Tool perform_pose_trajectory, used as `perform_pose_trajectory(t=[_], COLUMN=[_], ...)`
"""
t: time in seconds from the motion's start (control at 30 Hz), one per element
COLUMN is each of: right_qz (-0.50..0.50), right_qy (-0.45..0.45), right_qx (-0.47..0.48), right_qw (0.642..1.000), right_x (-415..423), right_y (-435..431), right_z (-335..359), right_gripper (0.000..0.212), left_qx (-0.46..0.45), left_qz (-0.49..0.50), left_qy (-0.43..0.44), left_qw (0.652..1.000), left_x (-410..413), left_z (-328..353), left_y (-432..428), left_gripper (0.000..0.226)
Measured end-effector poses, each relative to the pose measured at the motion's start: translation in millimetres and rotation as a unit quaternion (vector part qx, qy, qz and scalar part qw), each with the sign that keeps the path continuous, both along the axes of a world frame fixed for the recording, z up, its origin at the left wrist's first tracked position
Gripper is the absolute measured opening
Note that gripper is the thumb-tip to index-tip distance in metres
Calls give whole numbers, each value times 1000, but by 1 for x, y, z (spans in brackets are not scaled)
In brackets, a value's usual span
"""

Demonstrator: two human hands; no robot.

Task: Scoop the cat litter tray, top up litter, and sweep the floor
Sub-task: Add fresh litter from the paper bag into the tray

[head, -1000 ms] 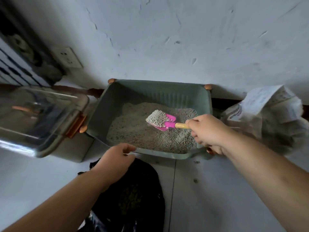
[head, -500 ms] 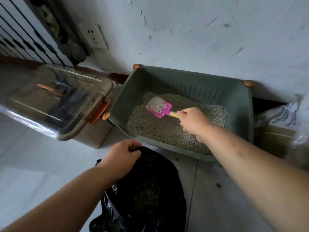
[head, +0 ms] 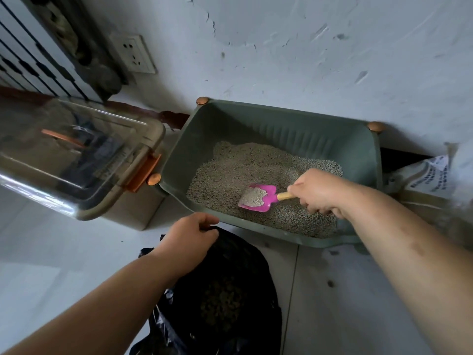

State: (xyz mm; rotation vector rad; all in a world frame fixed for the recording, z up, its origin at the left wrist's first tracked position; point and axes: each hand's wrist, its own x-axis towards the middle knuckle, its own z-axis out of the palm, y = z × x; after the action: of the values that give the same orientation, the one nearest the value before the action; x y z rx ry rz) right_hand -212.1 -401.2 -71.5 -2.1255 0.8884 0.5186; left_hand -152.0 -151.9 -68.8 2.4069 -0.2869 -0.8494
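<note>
A green litter tray [head: 294, 129] stands on the floor against the wall, holding grey litter [head: 243, 170]. My right hand [head: 320, 192] grips the wooden handle of a pink scoop [head: 258, 198], which carries a small heap of litter just above the tray's near side. In front of the tray lies a black rubbish bag [head: 225, 290] with its mouth open and scooped litter inside. My left hand [head: 189, 239] pinches the bag's far rim.
A clear-lidded storage box [head: 76, 160] with orange latches sits left of the tray. A paper litter sack [head: 432, 185] leans at the right. A wall socket [head: 134, 53] is above the box. Small litter grains dot the pale floor tiles [head: 332, 283].
The scoop has come from the middle of the tray toward its near edge, carrying less litter. My view has swung left and closer. My left hand stays on the bag rim.
</note>
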Motion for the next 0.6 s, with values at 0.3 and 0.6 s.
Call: perform_pose_trajectory(t=[0.3,0.6], right_qz=[-160,-46], right_qy=[-83,-80], right_qx=[-13,-11], right_qw=[984,996], right_x=[10,-9], right_y=[-8,-3], right_z=[-19,-6], right_gripper=[31,30], left_qx=[-7,1], left_qz=[-3,-7], left_qy=[5,4], left_qw=[1000,1000], left_x=[-2,-1], left_z=[-1,-8], left_y=[-2,-2], left_gripper=[29,31])
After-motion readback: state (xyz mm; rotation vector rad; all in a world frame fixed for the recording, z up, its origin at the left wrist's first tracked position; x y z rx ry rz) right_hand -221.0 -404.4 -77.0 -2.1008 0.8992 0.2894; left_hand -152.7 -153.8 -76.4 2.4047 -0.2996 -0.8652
